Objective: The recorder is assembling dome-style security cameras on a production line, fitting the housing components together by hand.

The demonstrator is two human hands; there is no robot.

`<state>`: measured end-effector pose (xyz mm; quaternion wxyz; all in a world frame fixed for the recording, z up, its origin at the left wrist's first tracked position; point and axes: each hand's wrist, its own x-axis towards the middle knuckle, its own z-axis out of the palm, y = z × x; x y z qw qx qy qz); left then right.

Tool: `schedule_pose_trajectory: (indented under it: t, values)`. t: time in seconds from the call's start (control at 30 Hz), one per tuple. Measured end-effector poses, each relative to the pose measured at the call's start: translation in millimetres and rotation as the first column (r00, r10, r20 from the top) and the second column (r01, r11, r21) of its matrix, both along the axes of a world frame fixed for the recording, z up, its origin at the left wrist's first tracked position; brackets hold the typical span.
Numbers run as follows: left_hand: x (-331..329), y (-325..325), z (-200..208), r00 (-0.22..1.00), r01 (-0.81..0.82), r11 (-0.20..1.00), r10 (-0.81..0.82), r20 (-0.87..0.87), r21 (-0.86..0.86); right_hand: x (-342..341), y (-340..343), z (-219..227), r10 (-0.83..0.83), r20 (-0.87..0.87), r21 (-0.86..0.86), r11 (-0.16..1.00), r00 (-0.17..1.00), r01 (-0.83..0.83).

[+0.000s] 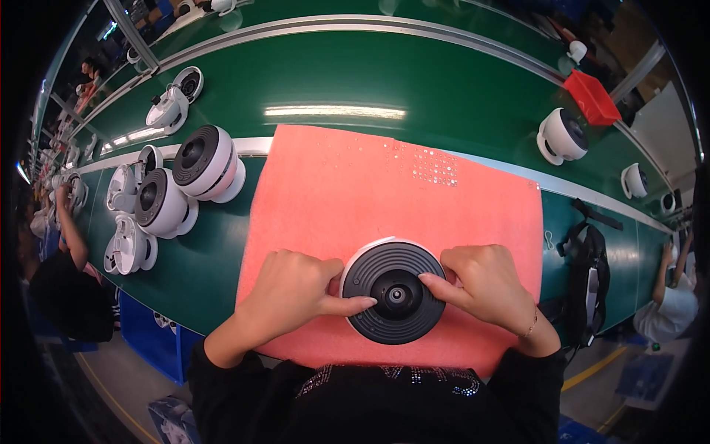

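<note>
A round security camera [396, 326] with a ringed black face, a central lens and a white shell is between my hands, low over a pink foam mat [318, 192]. My left hand [292, 290] grips its left side, thumb laid across the black face near the lens. On the opposite side my right hand [484, 285] holds the rim, its thumb also resting on the face. The fingers behind the shell are partly hidden. Small shiny screws [436, 169] lie in a group on the far part of the mat.
To the left stand assembled cameras [211, 159] and open white housings [133, 244]. Another camera [562, 137] and a red bin [592, 98] are at the far right, on the green conveyor belt [473, 89]. A black strapped bag [588, 274] lies right of the mat. Co-workers flank both sides.
</note>
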<state>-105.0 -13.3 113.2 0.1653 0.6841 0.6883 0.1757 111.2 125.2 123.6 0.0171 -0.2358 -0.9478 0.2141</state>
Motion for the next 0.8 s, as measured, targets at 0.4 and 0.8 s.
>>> schedule_pose_trajectory:
  t: [0.4,0.8]
  values:
    - [6,-5,-4,1.0,-0.005,0.999,0.005,-0.009,0.052,-14,-13,14,0.501,-0.3,0.121,0.864,0.812,-0.489]
    - [2,-5,-7,0.999,0.05,0.996,-0.049,-0.023,0.071,-22,-25,11,0.406,-0.462,-0.166,0.834,0.788,-0.527]
